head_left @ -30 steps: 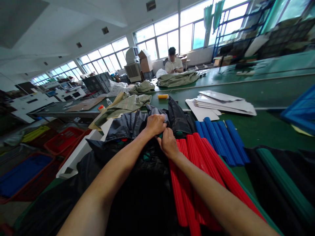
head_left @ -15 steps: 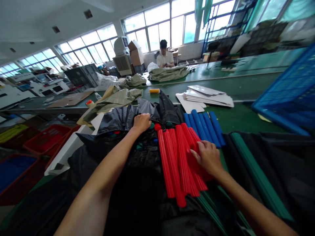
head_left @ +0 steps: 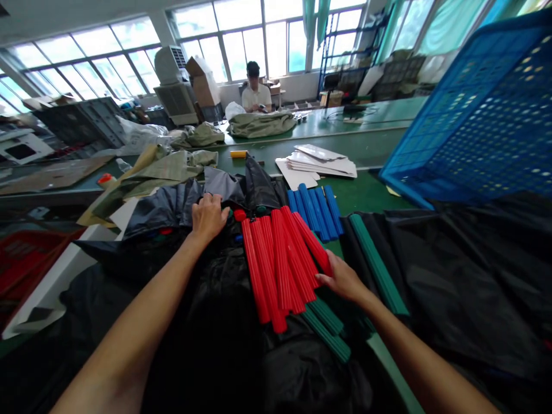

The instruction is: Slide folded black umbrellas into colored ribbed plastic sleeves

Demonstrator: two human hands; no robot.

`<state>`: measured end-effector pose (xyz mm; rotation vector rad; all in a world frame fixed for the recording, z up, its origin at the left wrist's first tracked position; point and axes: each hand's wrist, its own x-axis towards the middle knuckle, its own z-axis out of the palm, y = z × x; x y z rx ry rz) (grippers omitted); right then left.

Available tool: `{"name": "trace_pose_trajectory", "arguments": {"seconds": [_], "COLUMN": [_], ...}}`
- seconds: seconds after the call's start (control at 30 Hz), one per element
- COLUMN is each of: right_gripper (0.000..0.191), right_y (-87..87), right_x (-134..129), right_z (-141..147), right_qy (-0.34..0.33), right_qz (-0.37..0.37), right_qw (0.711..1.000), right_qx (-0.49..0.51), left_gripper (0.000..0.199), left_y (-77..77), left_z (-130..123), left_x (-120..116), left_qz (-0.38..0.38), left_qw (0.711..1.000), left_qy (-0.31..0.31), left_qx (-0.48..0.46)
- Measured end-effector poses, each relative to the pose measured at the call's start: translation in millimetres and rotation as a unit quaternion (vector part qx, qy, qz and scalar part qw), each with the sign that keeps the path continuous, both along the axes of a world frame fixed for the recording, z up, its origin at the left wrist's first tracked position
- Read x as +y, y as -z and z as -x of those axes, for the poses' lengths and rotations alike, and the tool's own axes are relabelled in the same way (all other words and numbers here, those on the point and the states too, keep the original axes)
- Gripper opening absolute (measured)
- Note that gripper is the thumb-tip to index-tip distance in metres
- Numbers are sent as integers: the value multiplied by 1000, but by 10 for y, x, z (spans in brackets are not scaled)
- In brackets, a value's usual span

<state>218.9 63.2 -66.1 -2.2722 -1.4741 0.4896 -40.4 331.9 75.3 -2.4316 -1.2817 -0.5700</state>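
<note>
My left hand (head_left: 209, 217) lies palm down on black nylon fabric (head_left: 215, 287), with fingers near a small red cap (head_left: 239, 215) and holding nothing visible. A fanned bunch of ribbed red plastic rods (head_left: 276, 264) lies on the fabric between my hands. My right hand (head_left: 342, 282) touches the lower right side of these rods, fingers extended. Ribbed green rods (head_left: 325, 325) stick out beneath them, and a longer green rod (head_left: 377, 264) lies to the right. Ribbed blue rods (head_left: 314, 211) sit beyond the red bunch, on the green table.
A blue perforated plastic crate (head_left: 474, 126) tilts at upper right. Stacked white sheets (head_left: 319, 164) and olive fabric bundles (head_left: 261, 124) lie on the green table beyond. A seated co-worker (head_left: 256, 95) is at the far end. A red crate (head_left: 26, 259) sits low at left.
My hands moved apart after the first frame. My right hand now sits lower on the red rods. The view has swung right, bringing more of the blue crate and black fabric into sight.
</note>
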Motion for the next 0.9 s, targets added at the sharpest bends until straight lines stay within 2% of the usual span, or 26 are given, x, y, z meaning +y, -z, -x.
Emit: {"name": "trace_pose_trajectory", "arguments": {"seconds": [0.1,0.17,0.23,0.3,0.37,0.43,0.5,0.53,0.6,0.63,0.7,0.8,0.83,0.9], "right_gripper": [65,54,51,55,59,54,40,33,27,29,45,76,79,69], "right_y": [-36,-85,-125,-144,-155,-176,-206,-220,-231,-225,-193,-157,-165,-222], "right_x": [-50,-71,-110,-197,-347,-548,-765,-864,-1022,-1073,-1121,-1093,-1072,-1027], "right_z": [-42,-82,-123,-145,-123,-40,110,207,431,547,764,975,1005,1005], "right_qy": [-18,-30,-24,12,50,66,47,19,-85,-147,-261,-370,-391,-406], "right_qz": [-29,-39,-41,-51,-104,-194,-267,-283,-272,-248,-184,-91,-61,0], "right_qw": [998,995,992,992,990,978,962,959,958,957,947,922,915,907], "right_qx": [50,89,119,117,77,23,-13,-18,-1,17,47,70,79,112], "left_gripper": [27,20,14,17,20,14,12,14,10,8,12,15,14,14], "left_y": [225,496,819,1135,1402,1604,1733,1770,1793,1780,1702,1465,1359,1125], "left_z": [-6,-21,-8,56,158,264,340,363,378,376,362,354,361,393], "left_x": [-415,-852,-1392,-1961,-2462,-2823,-3028,-3084,-3140,-3157,-3191,-3247,-3257,-3250], "left_qz": [-45,-18,47,128,208,265,290,295,304,308,307,265,244,194], "left_qw": [993,984,978,975,968,958,952,951,950,949,950,954,953,948], "left_qy": [27,61,99,126,131,109,73,56,30,25,42,140,181,253], "left_qx": [-105,-166,-177,-128,-56,16,65,75,69,57,29,3,4,15]}}
